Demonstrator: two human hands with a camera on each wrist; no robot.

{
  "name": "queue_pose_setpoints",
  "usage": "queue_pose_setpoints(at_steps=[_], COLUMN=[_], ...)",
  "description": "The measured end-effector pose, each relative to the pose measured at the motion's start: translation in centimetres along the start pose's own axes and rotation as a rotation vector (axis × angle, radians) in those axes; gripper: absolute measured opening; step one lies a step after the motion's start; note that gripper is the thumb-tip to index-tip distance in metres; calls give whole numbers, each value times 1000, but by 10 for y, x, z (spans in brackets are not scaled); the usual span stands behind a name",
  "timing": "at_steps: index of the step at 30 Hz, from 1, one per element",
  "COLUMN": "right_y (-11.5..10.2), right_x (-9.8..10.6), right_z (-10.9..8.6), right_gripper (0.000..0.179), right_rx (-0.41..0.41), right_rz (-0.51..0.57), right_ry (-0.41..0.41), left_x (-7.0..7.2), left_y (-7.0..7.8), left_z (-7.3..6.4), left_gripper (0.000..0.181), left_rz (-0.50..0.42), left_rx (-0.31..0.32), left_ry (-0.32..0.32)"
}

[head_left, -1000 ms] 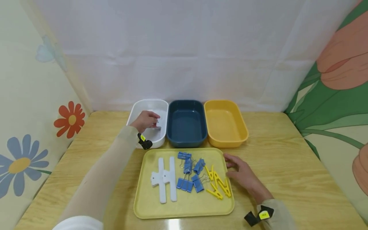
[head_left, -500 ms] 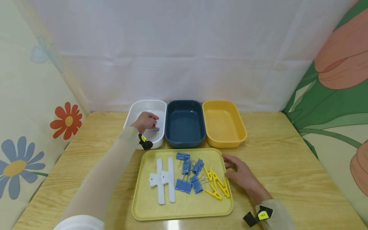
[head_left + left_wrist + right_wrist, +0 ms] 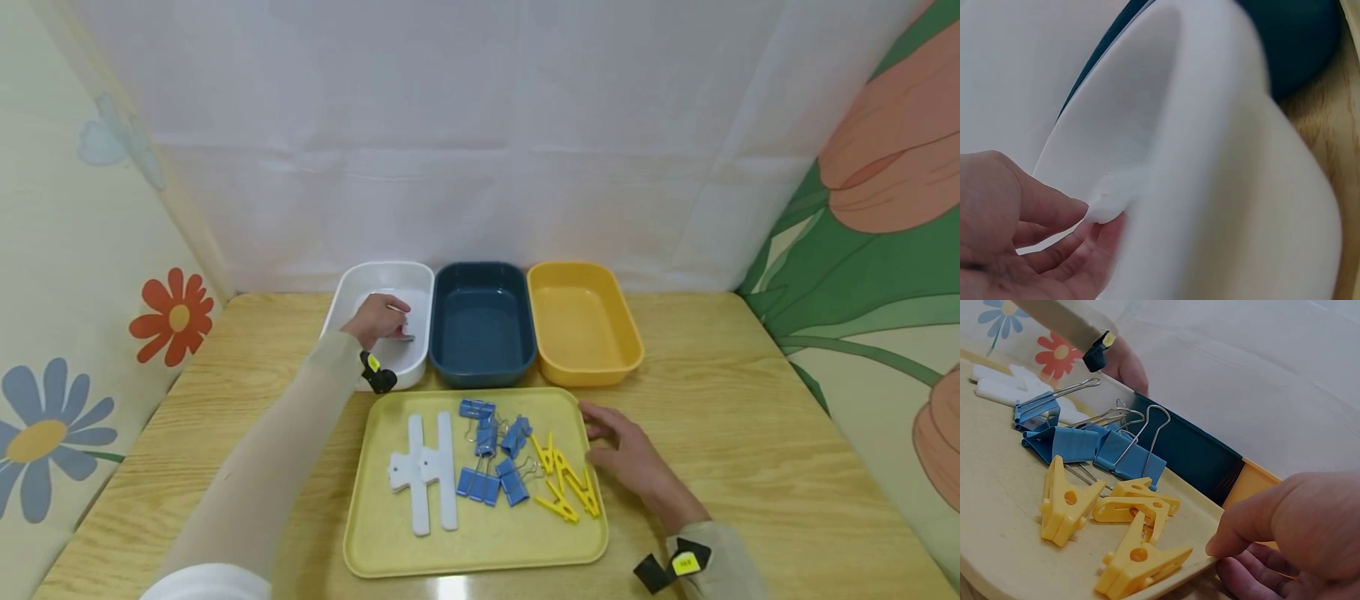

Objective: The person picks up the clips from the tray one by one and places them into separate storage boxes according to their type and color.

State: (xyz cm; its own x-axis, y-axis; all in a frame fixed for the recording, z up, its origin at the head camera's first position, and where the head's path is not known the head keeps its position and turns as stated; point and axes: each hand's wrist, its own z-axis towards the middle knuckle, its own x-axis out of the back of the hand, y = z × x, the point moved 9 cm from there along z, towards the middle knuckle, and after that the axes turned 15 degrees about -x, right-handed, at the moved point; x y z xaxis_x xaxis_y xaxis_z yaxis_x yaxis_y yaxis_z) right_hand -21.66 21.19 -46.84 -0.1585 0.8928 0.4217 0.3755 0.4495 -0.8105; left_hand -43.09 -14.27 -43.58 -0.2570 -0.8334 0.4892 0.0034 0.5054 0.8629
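Inside the white bin (image 3: 416, 367), my left hand (image 3: 378, 319) pinches a white bag clip (image 3: 1110, 203) between thumb and fingers, low near the floor of the bin. Part of this clip is hidden by the hand and the bin wall. My right hand (image 3: 633, 454) holds the right rim of the yellow tray (image 3: 480, 550), thumb at the rim and fingers on its outer side. On the tray lie two white bag clips (image 3: 447, 508), several blue binder clips (image 3: 479, 485) and several yellow clothespins (image 3: 1069, 506); the clothespins are closest to my right hand.
A dark blue bin (image 3: 485, 375) and a yellow-orange bin (image 3: 588, 371) stand to the right of the white one, in a row behind the tray. All sit on a wooden table (image 3: 720, 400), against a white backdrop (image 3: 480, 150) with flower-patterned panels at both sides.
My left hand has sunk slightly into the white bin with the bag clip, which shows less now. The right hand stays at the tray's rim. The head view has shifted a little.
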Motion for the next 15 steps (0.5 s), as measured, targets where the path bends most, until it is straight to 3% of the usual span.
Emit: queue_pose_setpoints(at_steps=[15], right_y=[0], right_x=[-1], right_z=[-1], right_gripper=[68], right_rx=[-7], right_rz=[13], right_ry=[5], left_x=[2], left_y=[-5], left_z=[-4], left_gripper=[39], left_rz=[-17], left_rx=[13], left_ry=[-24])
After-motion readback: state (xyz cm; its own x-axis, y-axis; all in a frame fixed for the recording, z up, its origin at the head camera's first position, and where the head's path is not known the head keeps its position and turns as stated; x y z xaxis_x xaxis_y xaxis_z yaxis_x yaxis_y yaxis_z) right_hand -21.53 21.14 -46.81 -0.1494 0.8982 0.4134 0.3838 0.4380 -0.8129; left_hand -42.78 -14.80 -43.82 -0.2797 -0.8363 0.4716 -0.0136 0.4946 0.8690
